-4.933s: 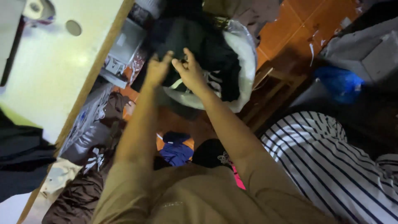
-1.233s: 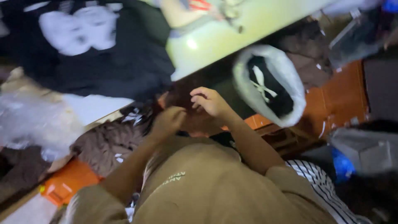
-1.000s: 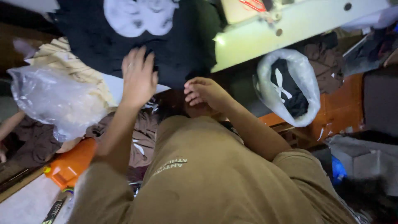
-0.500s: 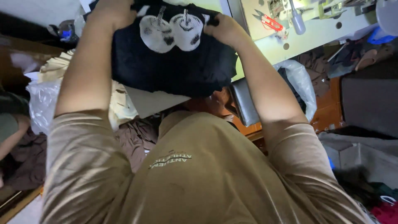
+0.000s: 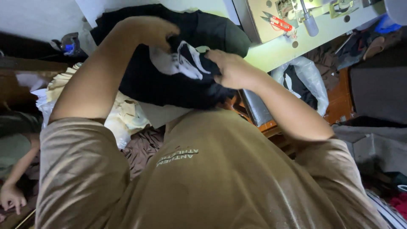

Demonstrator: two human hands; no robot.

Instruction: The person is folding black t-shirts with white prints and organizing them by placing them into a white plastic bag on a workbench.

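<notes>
Grip — left hand (image 5: 146, 32) clamped on black printed garment (image 5: 169, 80) | right hand (image 5: 231, 70) — pinching its lower fold

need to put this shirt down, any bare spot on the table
One bare strip of pale table lies between the black garment and the red snips. Elsewhere it is crowded: both hands bunch the garment, and cream fabric fills the left edge.

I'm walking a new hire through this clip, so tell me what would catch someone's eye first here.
First, the black garment with a white print, bunched at top centre on the pale worktable, gripped by both the left hand and the right hand. Next, the red thread snips near the sewing machine parts at top right. Then a clear plastic bag holding dark cloth hangs below the table edge.
</notes>
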